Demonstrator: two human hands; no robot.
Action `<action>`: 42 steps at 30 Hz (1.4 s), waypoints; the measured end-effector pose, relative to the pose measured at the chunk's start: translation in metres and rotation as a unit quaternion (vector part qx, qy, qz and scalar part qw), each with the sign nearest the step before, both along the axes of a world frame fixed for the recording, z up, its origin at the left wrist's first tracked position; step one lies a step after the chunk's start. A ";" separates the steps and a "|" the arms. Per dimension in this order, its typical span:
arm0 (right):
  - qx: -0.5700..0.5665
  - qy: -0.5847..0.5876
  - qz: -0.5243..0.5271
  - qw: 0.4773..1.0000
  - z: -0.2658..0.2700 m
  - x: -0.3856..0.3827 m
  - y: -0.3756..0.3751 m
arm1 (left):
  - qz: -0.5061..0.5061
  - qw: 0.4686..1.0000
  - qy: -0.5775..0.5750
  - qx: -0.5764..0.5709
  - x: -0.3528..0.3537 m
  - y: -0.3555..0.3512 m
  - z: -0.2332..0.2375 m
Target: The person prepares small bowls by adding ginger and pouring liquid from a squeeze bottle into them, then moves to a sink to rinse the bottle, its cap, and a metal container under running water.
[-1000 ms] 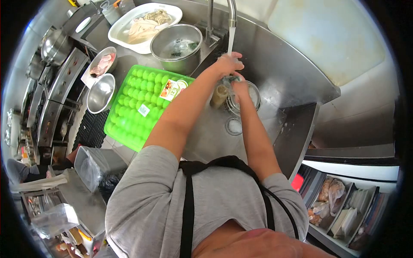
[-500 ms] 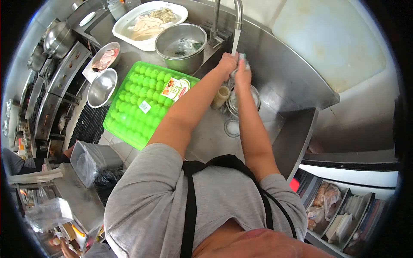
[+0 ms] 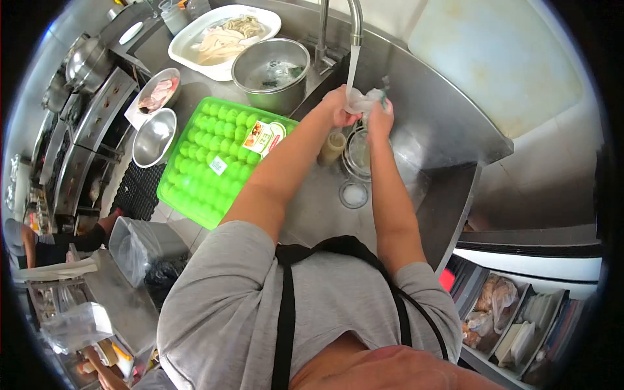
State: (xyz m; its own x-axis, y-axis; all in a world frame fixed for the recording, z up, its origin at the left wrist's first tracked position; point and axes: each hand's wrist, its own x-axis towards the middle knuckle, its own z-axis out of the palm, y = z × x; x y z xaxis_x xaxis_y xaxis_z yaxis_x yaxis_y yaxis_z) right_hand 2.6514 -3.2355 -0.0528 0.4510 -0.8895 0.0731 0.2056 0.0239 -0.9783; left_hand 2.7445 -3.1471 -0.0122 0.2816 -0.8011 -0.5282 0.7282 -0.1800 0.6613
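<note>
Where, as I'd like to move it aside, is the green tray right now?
In the head view, the green tray is left of centre, beside the person's left forearm, between the steel pot and the grey bin.

We cannot tell what the whitish thing (image 3: 363, 102) is. The left forearm (image 3: 276, 175) hides part of the green tray (image 3: 211, 159) from us, and the top edge cuts off the faucet (image 3: 355, 25).

The steel sink (image 3: 318, 211) carries a container (image 3: 332, 150) and dish (image 3: 353, 195).
</note>
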 end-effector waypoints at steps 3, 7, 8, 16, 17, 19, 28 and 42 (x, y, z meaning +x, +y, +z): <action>0.293 -0.054 0.085 0.951 -0.032 -0.002 0.001 | -0.068 0.990 0.067 -0.104 0.005 0.006 0.008; 0.350 -0.051 0.205 0.913 -0.016 -0.015 0.024 | 0.111 0.951 -0.281 -0.071 -0.029 0.009 0.037; 0.358 -0.053 0.219 0.906 -0.024 -0.011 0.021 | 0.105 0.904 -0.410 -0.066 -0.029 0.008 0.036; 0.342 -0.160 0.113 0.919 0.032 0.004 0.032 | 0.131 0.831 -0.512 0.172 -0.027 0.013 0.044; 0.312 -0.141 0.097 0.934 0.035 0.008 0.036 | 0.097 0.821 -0.524 0.203 -0.014 0.001 0.017; 0.170 -0.055 0.028 0.984 0.053 0.010 0.052 | 0.081 0.803 -0.561 0.182 0.000 -0.006 -0.012; 0.137 0.013 0.043 0.989 0.075 0.005 0.023 | 0.129 0.625 -0.770 -0.024 -0.043 0.018 0.031; -0.398 0.082 -0.032 0.913 0.047 -0.012 0.017 | 0.043 0.972 -0.222 0.056 -0.009 0.010 0.030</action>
State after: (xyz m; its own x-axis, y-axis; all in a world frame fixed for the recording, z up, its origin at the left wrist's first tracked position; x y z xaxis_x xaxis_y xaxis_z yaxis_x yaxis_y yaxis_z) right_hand 2.6395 -3.2186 -0.0057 0.4630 -0.6090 0.6440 0.0314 -0.7148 -0.6986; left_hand 2.7357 -3.1375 0.0173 0.5651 -0.7091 -0.4216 0.3908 -0.2200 0.8938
